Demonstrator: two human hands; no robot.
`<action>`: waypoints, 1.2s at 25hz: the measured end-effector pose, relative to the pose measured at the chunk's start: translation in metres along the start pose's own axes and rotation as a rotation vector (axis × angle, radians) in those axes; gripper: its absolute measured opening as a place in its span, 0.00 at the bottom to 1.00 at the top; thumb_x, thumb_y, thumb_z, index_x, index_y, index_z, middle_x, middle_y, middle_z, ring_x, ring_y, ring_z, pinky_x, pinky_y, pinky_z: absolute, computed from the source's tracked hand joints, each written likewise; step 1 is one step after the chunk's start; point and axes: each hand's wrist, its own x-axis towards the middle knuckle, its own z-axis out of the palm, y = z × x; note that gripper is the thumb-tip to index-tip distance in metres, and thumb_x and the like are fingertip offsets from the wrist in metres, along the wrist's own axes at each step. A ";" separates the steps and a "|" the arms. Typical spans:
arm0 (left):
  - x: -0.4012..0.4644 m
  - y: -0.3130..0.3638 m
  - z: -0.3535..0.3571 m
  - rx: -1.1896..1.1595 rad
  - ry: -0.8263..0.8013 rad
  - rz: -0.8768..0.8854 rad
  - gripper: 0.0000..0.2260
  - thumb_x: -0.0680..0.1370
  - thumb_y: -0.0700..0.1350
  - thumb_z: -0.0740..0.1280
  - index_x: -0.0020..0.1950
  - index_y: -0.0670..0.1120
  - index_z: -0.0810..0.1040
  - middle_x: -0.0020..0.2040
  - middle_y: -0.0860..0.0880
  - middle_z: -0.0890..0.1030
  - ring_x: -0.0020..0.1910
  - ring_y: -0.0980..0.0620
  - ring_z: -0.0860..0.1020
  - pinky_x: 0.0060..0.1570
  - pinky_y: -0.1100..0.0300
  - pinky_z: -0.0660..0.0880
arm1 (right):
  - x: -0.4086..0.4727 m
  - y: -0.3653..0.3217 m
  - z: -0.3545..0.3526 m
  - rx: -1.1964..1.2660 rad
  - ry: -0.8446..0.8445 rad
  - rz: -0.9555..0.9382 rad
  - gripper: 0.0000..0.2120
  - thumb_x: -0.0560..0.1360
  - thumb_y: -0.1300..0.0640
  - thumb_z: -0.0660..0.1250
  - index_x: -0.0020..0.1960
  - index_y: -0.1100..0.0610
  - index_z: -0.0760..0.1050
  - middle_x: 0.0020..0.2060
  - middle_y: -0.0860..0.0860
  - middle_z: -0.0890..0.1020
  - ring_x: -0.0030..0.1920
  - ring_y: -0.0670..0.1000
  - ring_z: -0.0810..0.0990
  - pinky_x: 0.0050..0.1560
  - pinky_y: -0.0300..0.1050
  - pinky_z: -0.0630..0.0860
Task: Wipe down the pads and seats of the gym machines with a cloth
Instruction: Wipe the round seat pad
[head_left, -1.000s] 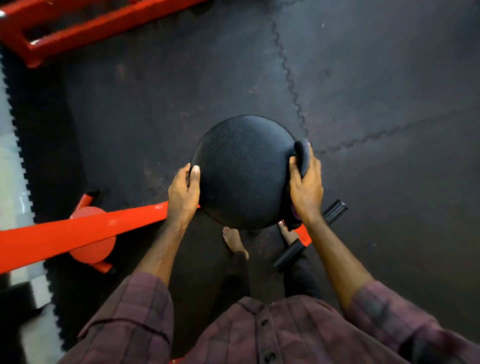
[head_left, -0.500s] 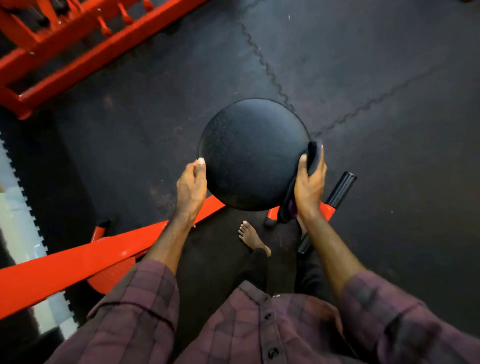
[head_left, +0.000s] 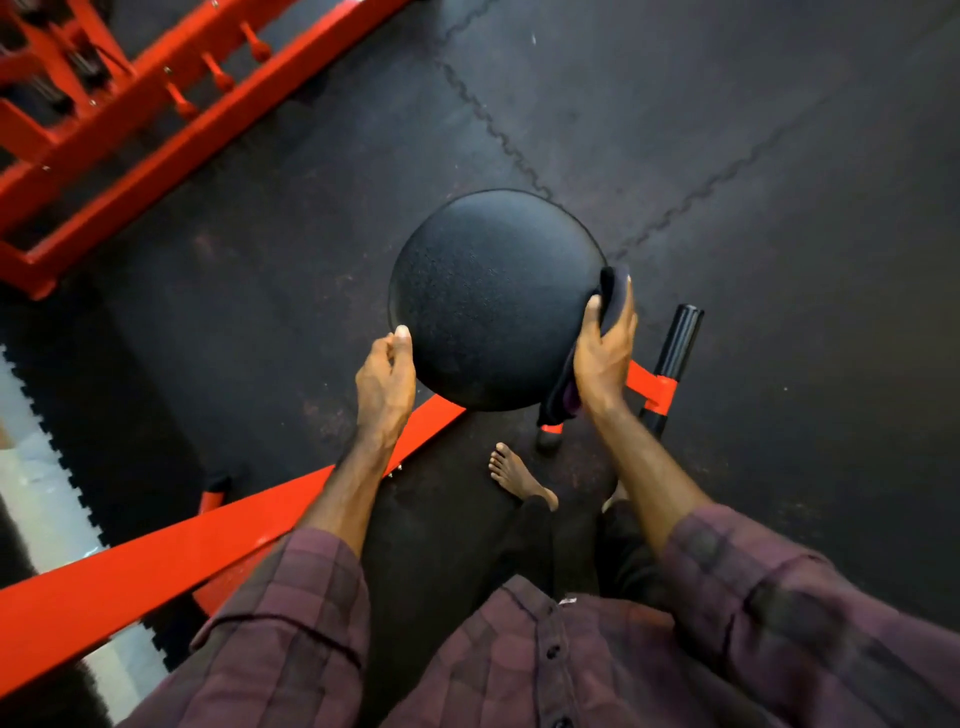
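The right hand (head_left: 605, 358) has its grip around a dark cloth (head_left: 610, 296), pressing it against the right rim of the round black seat pad (head_left: 493, 301). The left hand (head_left: 385, 382) touches the pad's lower left rim with thumb and loosely curled fingers, its grip holding nothing. Beneath the pad a red machine beam (head_left: 156, 561) runs down to the left. A black-capped handle (head_left: 680, 338) stands just right of the pad. A bare foot (head_left: 519, 475) rests on the dark rubber floor (head_left: 779, 156), and a red frame (head_left: 104, 130) lies at upper left.

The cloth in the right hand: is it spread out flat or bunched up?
Bunched up. The dark cloth sits folded under the right hand, pressed against the rim of the round seat.
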 end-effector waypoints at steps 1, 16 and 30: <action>-0.005 -0.005 0.001 -0.007 0.002 -0.009 0.23 0.84 0.66 0.56 0.56 0.49 0.80 0.50 0.48 0.85 0.52 0.46 0.83 0.57 0.49 0.78 | 0.019 -0.003 -0.003 -0.023 -0.023 -0.027 0.29 0.86 0.45 0.61 0.84 0.52 0.61 0.78 0.54 0.68 0.79 0.53 0.67 0.76 0.41 0.62; -0.010 0.001 0.011 -0.011 0.002 0.086 0.29 0.87 0.59 0.58 0.83 0.42 0.65 0.82 0.45 0.67 0.81 0.52 0.64 0.76 0.66 0.56 | 0.026 -0.002 0.001 0.069 0.110 0.072 0.29 0.85 0.44 0.62 0.83 0.51 0.64 0.78 0.51 0.71 0.78 0.51 0.69 0.78 0.49 0.65; -0.037 -0.005 0.022 -0.023 0.055 0.050 0.28 0.87 0.59 0.56 0.81 0.42 0.68 0.79 0.42 0.71 0.80 0.46 0.67 0.79 0.55 0.62 | -0.087 0.019 0.032 0.161 0.153 0.404 0.32 0.79 0.31 0.60 0.81 0.31 0.58 0.73 0.52 0.77 0.73 0.56 0.76 0.73 0.58 0.72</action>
